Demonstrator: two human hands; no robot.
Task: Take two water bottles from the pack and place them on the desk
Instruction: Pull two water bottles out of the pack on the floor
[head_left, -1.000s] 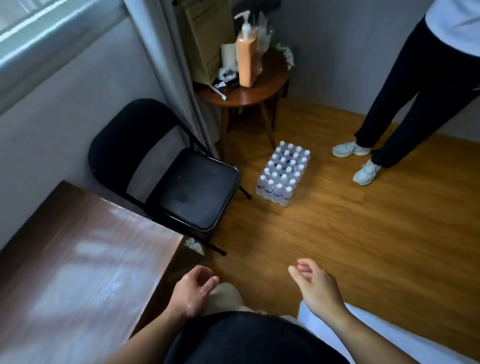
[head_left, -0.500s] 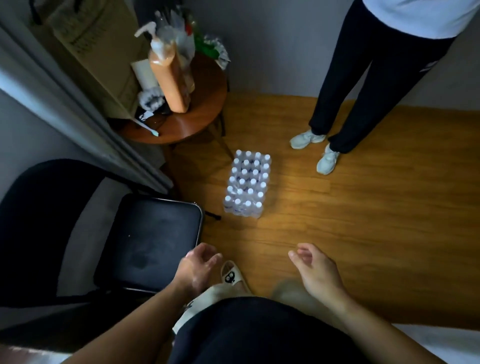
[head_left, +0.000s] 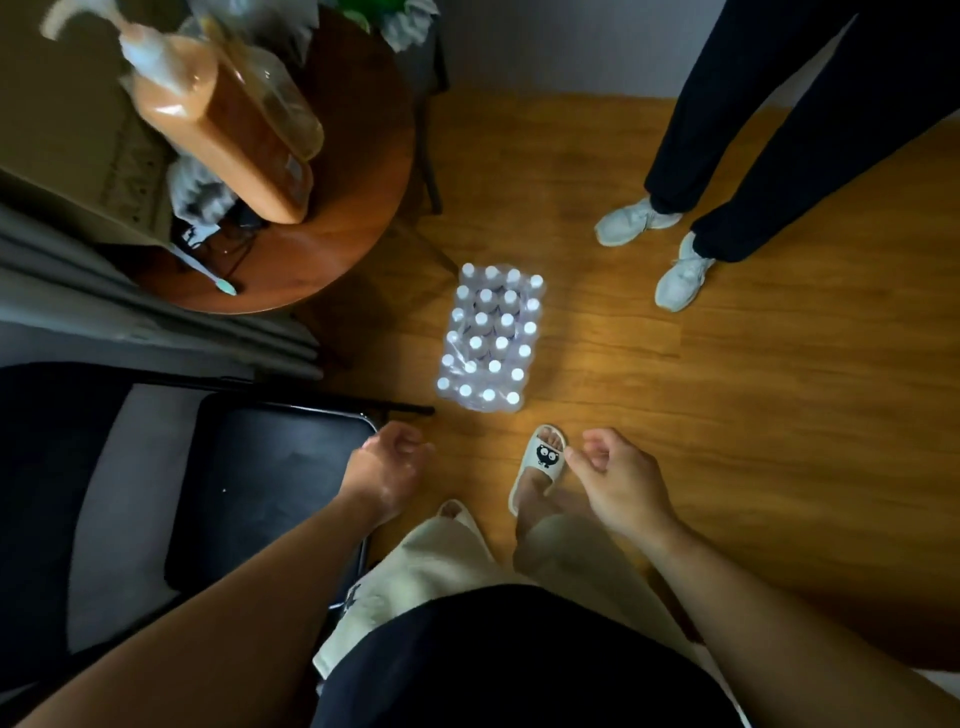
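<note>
**A:** Wooden floor (head_left: 701, 415) fills most of your view, with a grey wall at the far edge. What sits in the middle?

**B:** Your shrink-wrapped pack of water bottles (head_left: 491, 338) stands on the floor, white caps up, wrap intact as far as you can see. It sits just beyond your right slipper (head_left: 540, 467).

**A:** And your hands?

**B:** Your left hand (head_left: 387, 470) hangs over the near right corner of the black folding chair (head_left: 270, 488), fingers loosely curled, holding nothing. Your right hand (head_left: 621, 483) is near the slipper's toe, fingers half curled, also empty. Both are short of the pack and not touching it.

**A:** What else is around you?

**B:** To the far left, a round wooden side table (head_left: 358, 208) carries an orange pump bottle (head_left: 228, 135), blurred, and a toothbrush (head_left: 208, 273) lying near its edge. A grey curtain (head_left: 156, 322) hangs left of the chair. At far right stands another person in dark trousers (head_left: 769, 135) and pale sneakers (head_left: 680, 273), well apart from the pack.
</note>
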